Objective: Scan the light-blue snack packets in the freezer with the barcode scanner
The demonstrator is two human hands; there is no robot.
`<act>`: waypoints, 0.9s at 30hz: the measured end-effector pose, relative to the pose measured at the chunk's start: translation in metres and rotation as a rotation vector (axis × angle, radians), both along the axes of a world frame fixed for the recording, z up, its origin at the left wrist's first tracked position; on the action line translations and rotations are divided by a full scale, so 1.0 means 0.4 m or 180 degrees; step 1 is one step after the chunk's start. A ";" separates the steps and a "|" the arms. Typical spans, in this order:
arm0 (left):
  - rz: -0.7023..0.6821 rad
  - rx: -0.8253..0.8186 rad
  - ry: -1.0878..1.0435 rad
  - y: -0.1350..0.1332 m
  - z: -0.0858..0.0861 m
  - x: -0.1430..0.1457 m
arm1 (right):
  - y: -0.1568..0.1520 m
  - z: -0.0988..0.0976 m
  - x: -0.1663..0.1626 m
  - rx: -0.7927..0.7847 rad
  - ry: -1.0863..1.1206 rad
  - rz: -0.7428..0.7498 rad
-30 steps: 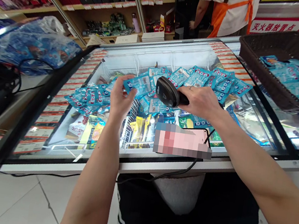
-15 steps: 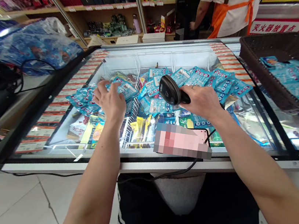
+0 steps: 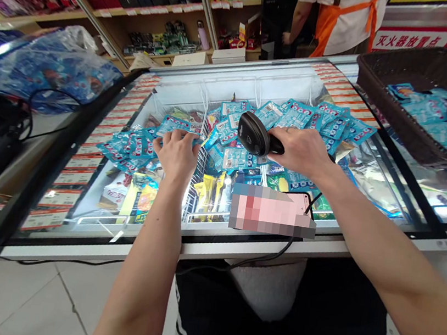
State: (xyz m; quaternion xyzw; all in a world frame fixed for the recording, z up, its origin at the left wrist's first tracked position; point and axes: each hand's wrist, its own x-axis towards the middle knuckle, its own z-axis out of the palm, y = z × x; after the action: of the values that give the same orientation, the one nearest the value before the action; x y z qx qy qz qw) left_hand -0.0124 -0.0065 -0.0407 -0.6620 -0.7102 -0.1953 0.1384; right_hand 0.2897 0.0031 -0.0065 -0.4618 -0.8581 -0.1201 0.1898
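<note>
My right hand is wrapped round the handle of a black barcode scanner, whose head points left above the packets. My left hand is palm down with its fingers bent over the near edge of a blue packet; the fingertips are partly hidden. Left of that hand lies a loose pile of similar blue packets. Under and beyond the scanner, more blue packets are heaped on the glass-topped freezer. A pink phone, its screen blurred out, lies at the near edge.
A dark brown basket with blue packets stands at the right. A clear plastic bag of blue goods sits at the left. A black cable runs along the front edge. Beyond the freezer, a person in an orange apron stands by shelves.
My left hand has moved a little right, and its spread fingers have closed onto the blue packet, which now lies farther left and turned. My right hand and the scanner stay in place.
</note>
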 end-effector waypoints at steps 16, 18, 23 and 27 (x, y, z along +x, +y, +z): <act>-0.1453 0.0196 -0.0630 0.025 0.004 0.049 | 0.000 0.003 0.000 0.0004 0.0014 -0.0021; -0.1859 0.0020 -0.0635 0.026 0.001 0.069 | 0.000 0.003 0.000 0.0034 0.0027 -0.0006; -0.2132 -0.0212 -0.0295 0.018 -0.003 0.115 | 0.001 0.004 0.002 0.0000 0.0066 -0.0023; -0.2011 -0.0226 -0.0192 0.021 -0.005 0.123 | 0.000 0.007 0.002 -0.0011 0.0076 -0.0024</act>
State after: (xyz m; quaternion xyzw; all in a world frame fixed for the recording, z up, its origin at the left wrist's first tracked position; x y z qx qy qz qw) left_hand 0.0368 0.0018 -0.0427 -0.8482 -0.4796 -0.2233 0.0266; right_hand 0.2906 0.0032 -0.0036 -0.4667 -0.8542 -0.1138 0.1987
